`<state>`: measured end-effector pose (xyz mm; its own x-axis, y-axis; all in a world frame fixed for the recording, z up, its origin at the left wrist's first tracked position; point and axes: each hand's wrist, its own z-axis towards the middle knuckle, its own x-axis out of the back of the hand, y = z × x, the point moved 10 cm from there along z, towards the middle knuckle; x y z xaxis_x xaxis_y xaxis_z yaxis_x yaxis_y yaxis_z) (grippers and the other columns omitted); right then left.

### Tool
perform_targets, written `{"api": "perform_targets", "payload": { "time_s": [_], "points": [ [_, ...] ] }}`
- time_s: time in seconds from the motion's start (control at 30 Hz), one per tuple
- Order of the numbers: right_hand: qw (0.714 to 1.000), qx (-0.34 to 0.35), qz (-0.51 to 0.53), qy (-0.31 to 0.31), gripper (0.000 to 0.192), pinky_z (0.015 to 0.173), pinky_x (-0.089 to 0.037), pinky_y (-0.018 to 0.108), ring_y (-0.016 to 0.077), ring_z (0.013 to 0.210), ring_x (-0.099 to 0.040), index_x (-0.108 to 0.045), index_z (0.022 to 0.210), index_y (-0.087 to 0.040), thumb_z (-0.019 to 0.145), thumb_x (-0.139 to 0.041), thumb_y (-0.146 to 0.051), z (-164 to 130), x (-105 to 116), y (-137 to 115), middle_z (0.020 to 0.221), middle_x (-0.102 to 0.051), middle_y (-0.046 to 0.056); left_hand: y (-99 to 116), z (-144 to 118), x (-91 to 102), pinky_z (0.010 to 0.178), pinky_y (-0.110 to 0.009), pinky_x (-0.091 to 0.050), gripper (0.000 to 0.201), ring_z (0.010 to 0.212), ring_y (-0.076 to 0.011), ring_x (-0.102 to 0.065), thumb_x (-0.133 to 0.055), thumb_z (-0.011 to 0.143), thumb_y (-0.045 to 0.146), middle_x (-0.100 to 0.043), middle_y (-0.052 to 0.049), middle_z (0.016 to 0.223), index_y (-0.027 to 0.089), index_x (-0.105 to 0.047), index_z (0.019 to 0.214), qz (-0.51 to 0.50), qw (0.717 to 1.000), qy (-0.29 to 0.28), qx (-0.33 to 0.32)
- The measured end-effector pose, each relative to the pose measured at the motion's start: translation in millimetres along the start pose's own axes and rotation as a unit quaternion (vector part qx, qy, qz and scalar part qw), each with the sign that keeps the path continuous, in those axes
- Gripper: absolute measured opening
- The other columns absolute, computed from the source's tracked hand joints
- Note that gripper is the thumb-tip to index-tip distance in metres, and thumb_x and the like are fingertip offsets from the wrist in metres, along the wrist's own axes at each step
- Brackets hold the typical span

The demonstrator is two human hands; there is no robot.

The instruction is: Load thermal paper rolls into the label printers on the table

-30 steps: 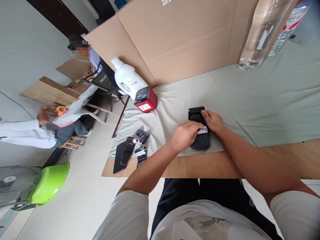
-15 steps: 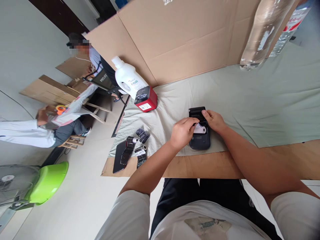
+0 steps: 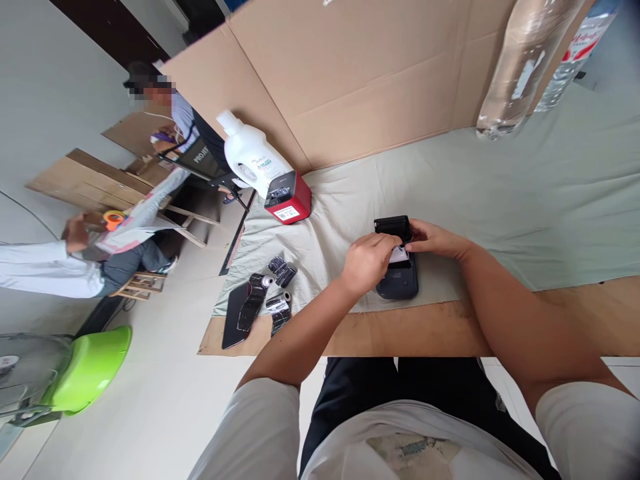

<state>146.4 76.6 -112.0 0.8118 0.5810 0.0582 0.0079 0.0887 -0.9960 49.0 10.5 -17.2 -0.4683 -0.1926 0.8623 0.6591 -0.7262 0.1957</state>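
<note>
Black device: it lies on the cloth (image 3: 345,207), to the right of the red box (image 3: 296,199) and nearer to the person; the black device (image 3: 397,288) has its lid (image 3: 392,225) raised. It looks like stiff plastic, probably light enough to slide when pushed; the firm places to hold are its two sides.
Lid: I judge its hinge to be the most fragile part, so it is better held by its side edge, without bending.
White roll: also right of the red box, inside the open device, the white roll (image 3: 399,255) is partly hidden by fingers. It should be very light, smooth, and its paper easy to crease or unwind; the two ends are the safest hold.
Left hand: the left hand (image 3: 369,262) has its fingers bent together and seems to pinch the paper at the roll's upper edge.
Right hand: the right hand (image 3: 436,239) is at the right side of the lid, thumb near the roll; whether it grips, I cannot tell.
</note>
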Motion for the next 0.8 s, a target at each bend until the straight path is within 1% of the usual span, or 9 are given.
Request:
{"api": "perform_targets", "payload": {
  "time_s": [0.1,0.17,0.27,0.37,0.47,0.57,0.6,0.67,0.8],
  "points": [
    [1.0,-0.005,0.002,-0.027,0.069,0.098,-0.049,0.044,0.0296,0.117,-0.061,-0.057,0.129,-0.023,0.068,-0.082,-0.046,-2,-1,1,0.126,-0.067,0.008,2,0,1.9,0.08,-0.029,-0.053,0.025,0.087,-0.017,-0.069,-0.045,0.099,0.017,-0.075,-0.005,0.094,0.02,-0.069,0.104,-0.001,1.0,0.008,-0.007],
    [1.0,-0.011,-0.003,-0.021,0.069,0.099,-0.049,0.044,0.0298,0.117,-0.06,-0.058,0.129,-0.023,0.068,-0.082,-0.046,-3,0,3,0.126,-0.067,0.009,5,-1,3.9,0.08,-0.029,-0.053,0.025,0.088,-0.0171,-0.069,-0.044,0.099,0.017,-0.075,-0.006,0.094,0.019,-0.069,0.103,-0.003,1.0,0.016,-0.015],
    [0.999,-0.032,-0.034,0.007,0.071,0.101,-0.048,0.046,0.0304,0.117,-0.06,-0.059,0.129,-0.022,0.066,-0.084,-0.045,-3,4,9,0.125,-0.067,0.01,7,-4,3.2,0.081,-0.029,-0.054,0.025,0.089,-0.0171,-0.07,-0.044,0.097,0.014,-0.076,-0.005,0.096,0.019,-0.068,0.102,-0.014,1.0,0.017,-0.023],
    [0.996,-0.044,-0.071,0.027,0.071,0.103,-0.047,0.048,0.0308,0.118,-0.059,-0.061,0.128,-0.023,0.065,-0.084,-0.044,-4,7,11,0.127,-0.066,0.01,8,-10,-5.0,0.083,-0.03,-0.056,0.025,0.092,-0.0169,-0.071,-0.047,0.093,0.009,-0.076,-0.004,0.098,0.02,-0.067,0.102,-0.035,0.999,-0.005,-0.018],
    [0.997,-0.036,-0.062,0.006,0.067,0.103,-0.047,0.049,0.0308,0.117,-0.061,-0.061,0.128,-0.024,0.068,-0.082,-0.045,-4,2,8,0.126,-0.067,0.009,11,-21,-14.8,0.081,-0.029,-0.057,0.026,0.091,-0.0164,-0.071,-0.049,0.089,0.005,-0.075,-0.004,0.098,0.02,-0.066,0.101,-0.057,0.998,-0.029,-0.01],
    [0.999,-0.02,-0.029,-0.012,0.062,0.106,-0.046,0.049,0.0305,0.123,-0.059,-0.062,0.129,-0.024,0.072,-0.078,-0.045,-3,-2,6,0.131,-0.065,0.009,16,-32,-21.4,0.077,-0.027,-0.058,0.028,0.089,-0.0158,-0.071,-0.048,0.089,0.004,-0.075,-0.004,0.099,0.02,-0.065,0.104,-0.062,0.997,-0.04,-0.013],
    [0.999,-0.019,-0.023,-0.014,0.06,0.107,-0.045,0.048,0.0305,0.125,-0.058,-0.062,0.128,-0.024,0.074,-0.077,-0.044,-3,-2,6,0.133,-0.064,0.009,19,-35,-22.1,0.076,-0.027,-0.058,0.028,0.089,-0.0157,-0.071,-0.047,0.089,0.004,-0.075,-0.005,0.1,0.02,-0.065,0.105,-0.059,0.997,-0.036,-0.018],
    [0.999,-0.021,-0.023,-0.017,0.057,0.11,-0.043,0.049,0.0308,0.127,-0.056,-0.064,0.127,-0.024,0.075,-0.075,-0.042,-3,-3,7,0.136,-0.063,0.009,24,-40,-19.9,0.075,-0.027,-0.058,0.027,0.088,-0.0157,-0.071,-0.047,0.09,0.004,-0.074,-0.005,0.099,0.018,-0.065,0.105,-0.051,0.998,-0.009,-0.028],
    [0.999,-0.028,-0.022,-0.04,0.054,0.112,-0.04,0.05,0.0309,0.129,-0.055,-0.065,0.127,-0.024,0.075,-0.074,-0.037,-4,-7,6,0.138,-0.062,0.008,37,-54,-10.6,0.083,-0.03,-0.056,0.022,0.094,-0.0169,-0.068,-0.048,0.094,0.006,-0.074,-0.005,0.096,0.017,-0.066,0.1,-0.003,0.995,0.082,-0.049]
  ]
}}
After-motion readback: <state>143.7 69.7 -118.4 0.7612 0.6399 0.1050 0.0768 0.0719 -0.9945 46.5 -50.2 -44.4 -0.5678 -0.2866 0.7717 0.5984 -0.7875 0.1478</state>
